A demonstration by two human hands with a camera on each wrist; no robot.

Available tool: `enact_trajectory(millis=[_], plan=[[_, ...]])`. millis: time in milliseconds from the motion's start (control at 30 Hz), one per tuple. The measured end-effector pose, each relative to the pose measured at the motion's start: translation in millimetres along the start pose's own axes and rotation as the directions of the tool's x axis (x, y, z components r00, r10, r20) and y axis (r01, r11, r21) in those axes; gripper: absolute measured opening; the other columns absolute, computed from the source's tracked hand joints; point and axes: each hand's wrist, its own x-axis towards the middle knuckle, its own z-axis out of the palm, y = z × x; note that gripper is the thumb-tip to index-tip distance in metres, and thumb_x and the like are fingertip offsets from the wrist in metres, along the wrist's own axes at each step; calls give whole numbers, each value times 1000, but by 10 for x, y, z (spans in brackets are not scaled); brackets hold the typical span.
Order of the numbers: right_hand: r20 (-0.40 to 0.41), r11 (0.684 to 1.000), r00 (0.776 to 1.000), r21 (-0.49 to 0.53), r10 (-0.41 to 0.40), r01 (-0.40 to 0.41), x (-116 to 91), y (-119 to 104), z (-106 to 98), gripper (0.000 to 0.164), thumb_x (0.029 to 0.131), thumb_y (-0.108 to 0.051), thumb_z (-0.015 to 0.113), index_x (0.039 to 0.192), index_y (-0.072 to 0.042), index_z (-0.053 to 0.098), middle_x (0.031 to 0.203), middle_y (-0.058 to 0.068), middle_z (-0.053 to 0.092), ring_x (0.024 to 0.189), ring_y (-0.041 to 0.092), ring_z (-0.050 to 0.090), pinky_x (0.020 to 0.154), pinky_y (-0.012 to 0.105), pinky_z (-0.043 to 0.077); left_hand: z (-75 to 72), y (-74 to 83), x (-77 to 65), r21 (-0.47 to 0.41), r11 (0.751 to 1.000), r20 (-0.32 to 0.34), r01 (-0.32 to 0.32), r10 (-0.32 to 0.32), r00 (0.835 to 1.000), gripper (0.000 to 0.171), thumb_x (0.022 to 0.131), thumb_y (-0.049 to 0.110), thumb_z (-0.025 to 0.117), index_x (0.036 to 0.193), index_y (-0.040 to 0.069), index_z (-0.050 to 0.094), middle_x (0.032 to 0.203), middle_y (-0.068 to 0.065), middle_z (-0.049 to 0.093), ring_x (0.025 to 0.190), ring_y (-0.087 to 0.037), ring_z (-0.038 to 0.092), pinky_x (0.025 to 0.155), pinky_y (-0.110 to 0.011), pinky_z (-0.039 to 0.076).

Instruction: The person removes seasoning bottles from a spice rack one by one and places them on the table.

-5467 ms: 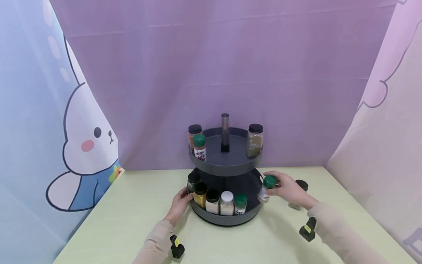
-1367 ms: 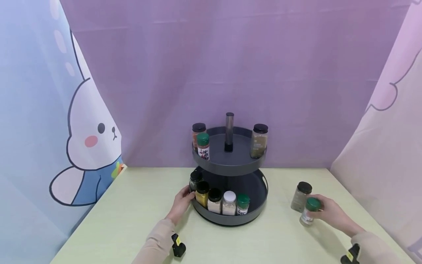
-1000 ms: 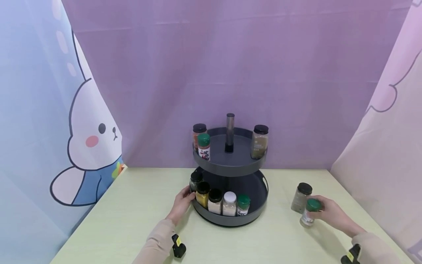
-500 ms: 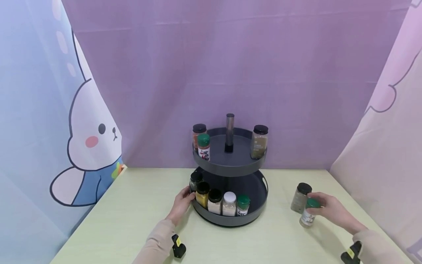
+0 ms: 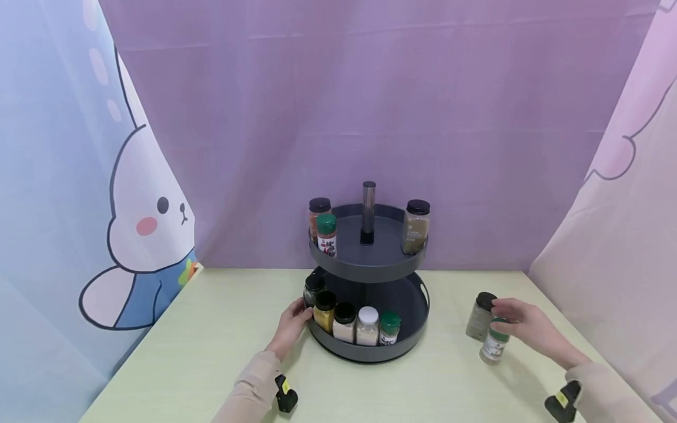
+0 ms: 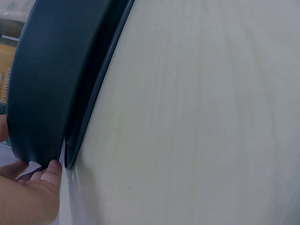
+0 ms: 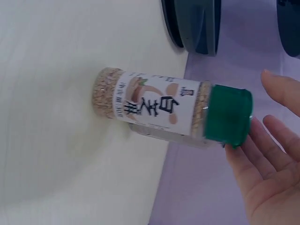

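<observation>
A sesame seed jar [image 5: 493,350] with a green cap stands upright on the table at the right. My right hand [image 5: 533,332] is just above and beside its cap; in the right wrist view the thumb is off the cap and the fingers are spread, close to its far side. At the centre stands a dark two-tier turntable rack [image 5: 370,353]. My left hand [image 5: 288,328] grips the left edge of its lower tray, thumb inside the rim and fingers at the handle slot, as the left wrist view [image 6: 40,93] shows.
A black-capped jar [image 5: 480,320] stands right behind the sesame jar. Several jars line the lower tray's front left, including a yellow turmeric jar [image 5: 324,317] and a white-capped one [image 5: 367,332]. The upper tray [image 5: 365,272] bears three jars. A purple curtain [image 5: 370,117] hangs behind.
My right hand carried the sesame jar from the lower tray's right edge to the table, then loosened its fingers and rose slightly off the cap. The left hand stays on the tray.
</observation>
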Motion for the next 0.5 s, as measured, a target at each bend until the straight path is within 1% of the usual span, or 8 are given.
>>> enact_trajectory(millis=[133,300,400,500], plan=[[-7,1000,1000,-8,-10,9,36,-71,-24,55,82,-15,68,123,16,45,114,39,56,100,49,55,79,59,52,-5,4,-8,7,1000,4,-3,3,1000,54,94,12,49,138,-11,28,142,-33,32,128,-40,33,108,-53,30],[-14,1000,1000,-9,-23,23,102,-171,-45,54,84,-16,66,126,12,45,116,36,57,102,47,55,81,59,52,-13,-4,-10,4,1000,13,-3,3,1000,54,95,12,48,139,-11,27,142,-33,32,129,-40,32,108,-53,30],[-20,999,999,3,-50,50,139,-250,-30,53,84,-16,66,125,11,47,115,35,59,102,46,56,81,58,52,-13,-3,-9,7,1000,14,-5,5,1000,54,95,13,48,139,-11,28,142,-33,32,129,-40,33,108,-53,30],[-19,997,997,8,-73,73,174,-330,2,51,83,-14,67,123,11,48,114,33,60,102,43,57,81,53,54,-12,4,-9,9,1000,14,-7,7,1000,54,95,13,48,139,-11,28,142,-33,32,128,-40,33,108,-53,31]])
